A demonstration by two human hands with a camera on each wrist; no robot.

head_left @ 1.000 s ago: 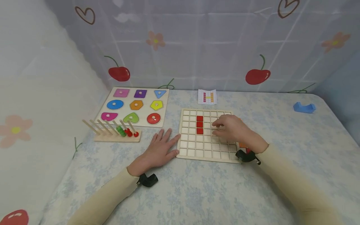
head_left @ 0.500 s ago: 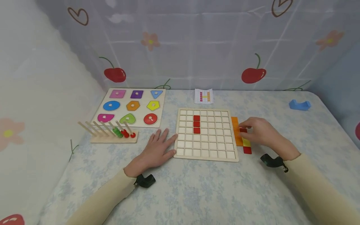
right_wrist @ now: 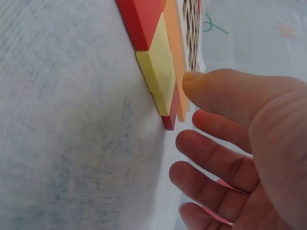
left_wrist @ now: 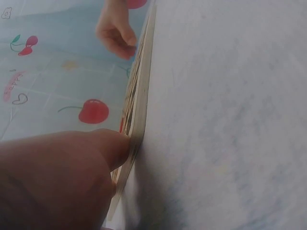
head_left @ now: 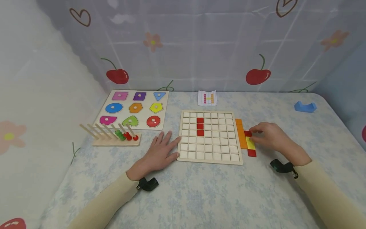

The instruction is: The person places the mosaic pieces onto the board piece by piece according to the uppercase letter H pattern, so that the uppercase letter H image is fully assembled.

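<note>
The square pale wooden grid board is patterned in cream cells, three filled by glossy red square tiles. Flat loose tiles beside it are orange, yellow and red. The small white paper card shows a magenta, yellow and orange pattern. The white cloth table cover carries blue florals; the greyish fabric backdrop, red cherries.

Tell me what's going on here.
A person's left hand rests against a wooden grid board. The right hand is at the loose orange, yellow and red tiles beside it; whether it touches one is unclear. Three red tiles sit in one column of the board, and a card with a coloured pattern lies beyond.
</note>
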